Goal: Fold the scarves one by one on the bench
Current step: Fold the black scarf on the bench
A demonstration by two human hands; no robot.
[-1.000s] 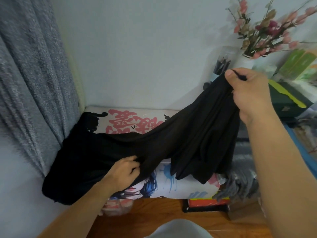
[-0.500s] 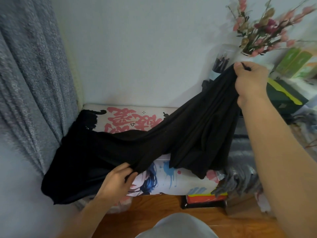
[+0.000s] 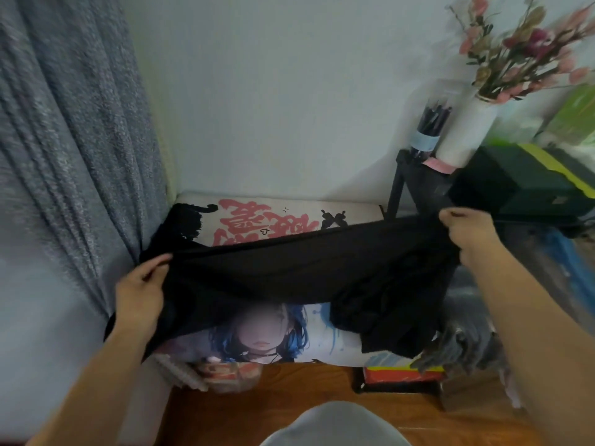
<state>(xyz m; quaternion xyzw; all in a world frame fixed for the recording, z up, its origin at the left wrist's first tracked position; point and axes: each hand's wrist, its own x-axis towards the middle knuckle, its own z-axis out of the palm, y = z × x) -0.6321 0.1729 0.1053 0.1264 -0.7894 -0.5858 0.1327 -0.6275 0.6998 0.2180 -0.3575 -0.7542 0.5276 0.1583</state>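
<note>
Fingers (image 3: pixel 457 217) of both hands are curled on the black scarf (image 3: pixel 306 272); its right end has been lowered, stretched level above the bench (image 3: pixel 289 209), ready for folding.

Your right hand (image 3: pixel 467 233) has dropped from up by the flowers to just above the surface, and your left hand (image 3: pixel 141 294) has shifted out toward the curtain and now pinches an edge. Between them, the black scarf (image 3: pixel 306 272) is now stretched wide and nearly level, no longer hanging diagonally.
</note>
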